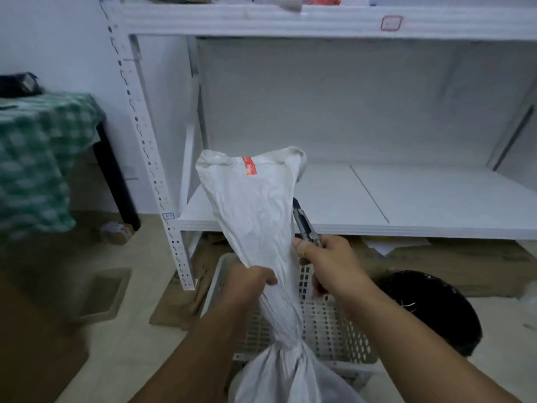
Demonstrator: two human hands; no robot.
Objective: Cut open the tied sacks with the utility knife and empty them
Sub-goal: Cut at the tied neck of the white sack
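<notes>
Nearest the camera, the white woven sack (255,216) is cinched at a knot (287,344) low in the frame, its loose neck pulled up and away by the left hand (250,282), which is clenched around the fabric above the white slotted crate (328,324). Just beyond, the right hand (328,257) is closed on the utility knife (305,223), whose tip lies against the neck's right edge. Behind stands the white shelving unit (377,196); with the knot intact, cutting and emptying both appear still ahead.
</notes>
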